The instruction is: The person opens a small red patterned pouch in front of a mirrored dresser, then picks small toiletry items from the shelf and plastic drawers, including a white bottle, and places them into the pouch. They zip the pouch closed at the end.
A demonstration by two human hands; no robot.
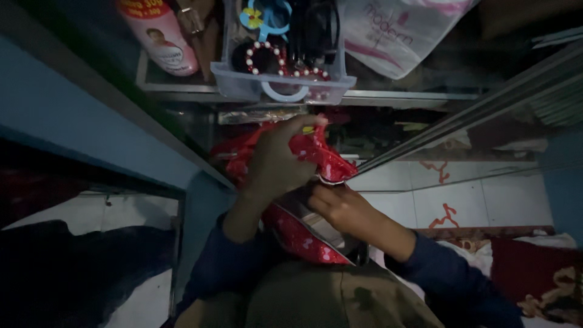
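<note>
A shiny red bag point(325, 159) with small pale spots is held up in front of a dim shelf. My left hand point(276, 161) grips its crumpled upper part from the left, fingers curled over the top. My right hand point(340, 206) holds the bag's silvery opened edge just below, thumb against the rim. The lower part of the red bag point(300, 234) hangs down toward my lap. Both forearms wear dark blue sleeves. What is inside the bag is hidden.
A clear plastic box point(243, 82) holding a red-and-white bead string, a blue clip and dark items sits on the shelf above. A pink bottle point(161, 36) stands left of it, a white plastic bag point(395, 30) to the right. A blue wall lies left, tiled floor and patterned red cloth right.
</note>
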